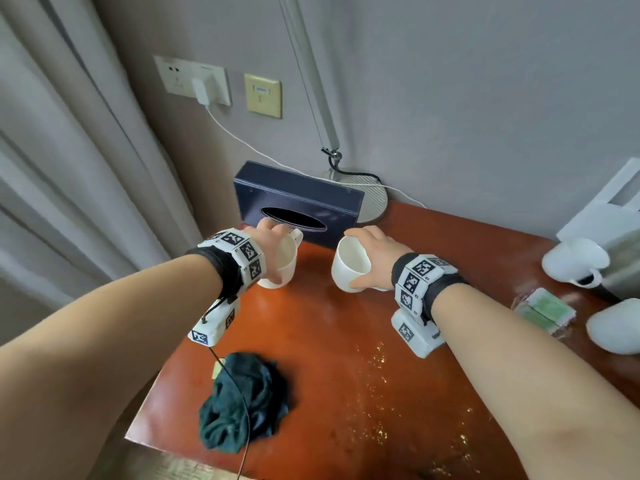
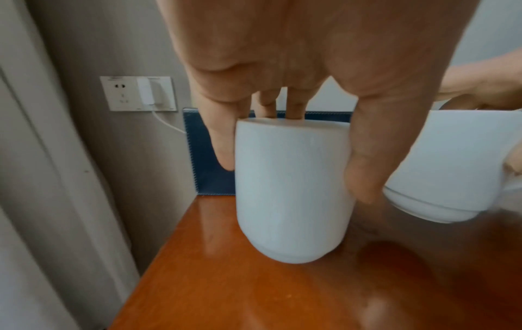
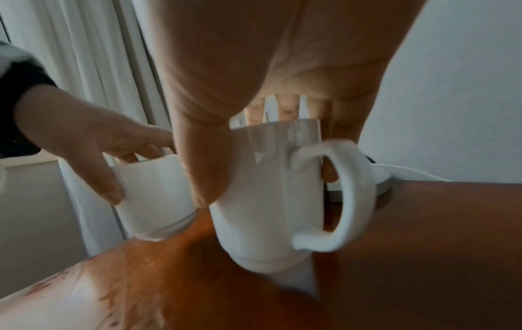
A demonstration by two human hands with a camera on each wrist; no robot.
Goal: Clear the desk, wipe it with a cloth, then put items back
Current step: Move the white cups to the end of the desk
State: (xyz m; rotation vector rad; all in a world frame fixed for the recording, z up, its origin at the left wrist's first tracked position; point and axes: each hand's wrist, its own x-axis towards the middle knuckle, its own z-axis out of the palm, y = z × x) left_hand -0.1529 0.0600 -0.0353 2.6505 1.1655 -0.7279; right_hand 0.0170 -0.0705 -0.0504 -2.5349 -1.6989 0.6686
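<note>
Two white mugs are held above the far part of the desk [image 1: 346, 341], one in each hand. The left mug [image 1: 282, 259] is gripped from above by the left hand [image 1: 273, 237]: thumb and outer finger are curled down opposite sides of the wall, and two fingers are seen at the rim in the left wrist view. The mug's base appears just above the wood; contact cannot be confirmed. The right mug [image 1: 349, 263] is gripped likewise from above by the right hand [image 1: 372, 252], thumb on one side of the wall, fingers over the rim. It is tilted, its base clear of the surface, and its handle is turned away from the left hand in the right wrist view. The two mugs are near each other but apart.

Just beyond both hands a dark blue tissue box [image 1: 298, 199] is noted against the wall, with a lamp base [image 1: 372, 199] behind the right hand. Nearer the body than the left wrist, a crumpled dark green cloth [image 1: 242, 400] is lying on the desk. Well to the right of the right hand, further white crockery [image 1: 575, 261] and green sachets [image 1: 545, 310] are recorded. A plugged charger [image 1: 201, 90] is seen in the wall socket above the left hand.
</note>
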